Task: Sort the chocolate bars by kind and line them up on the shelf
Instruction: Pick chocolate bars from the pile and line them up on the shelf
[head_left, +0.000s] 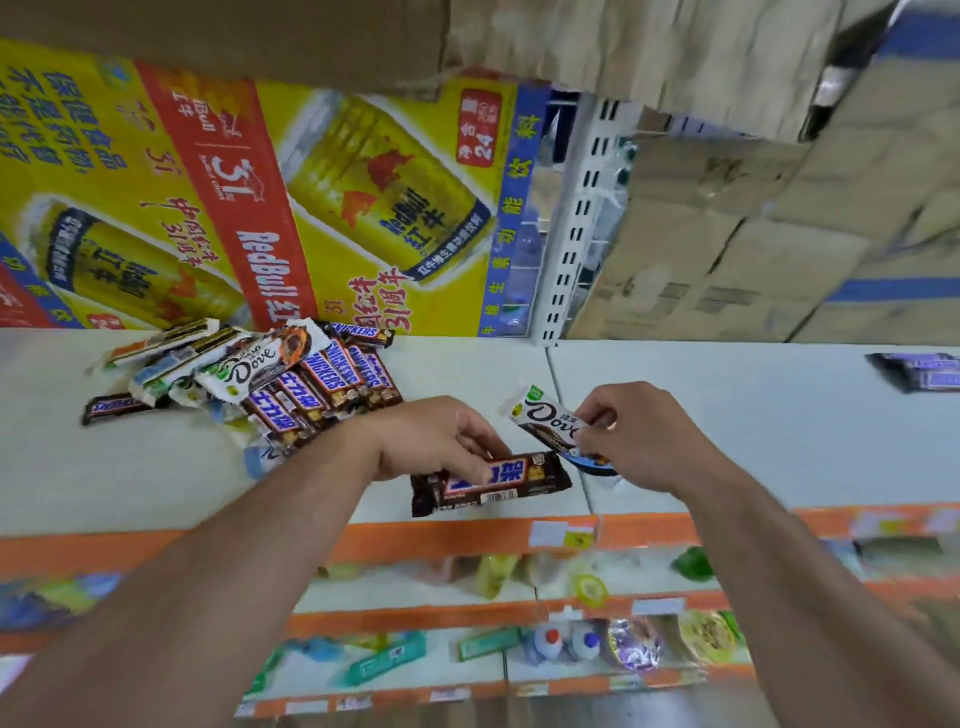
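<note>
White shelf (156, 467) w/ orange front edge, mixed choc bar pile (291, 379) left, dark bars (919, 371) far right

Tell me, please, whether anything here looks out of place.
Yes: the pile of bars at the shelf's left is a jumble, Snickers and Dove wrappers crossing at angles. One stray Snickers sticks out at its left edge. The left hand holds a Snickers bar, the right hand a Dove bar.

Fingers of the left hand (441, 441) cover part of the lettering on the dark brown plastic-wrapped bar (524, 480), and the right hand (639, 436) hides the lower end of the white Dove-marked wrapper (545, 421). Far to the right of that hand, dark blue-labelled bars (919, 371) are blurred and cut off by the frame's edge. The packaged goods (571, 639) on the shelves below both hands are too smeared to name.
</note>
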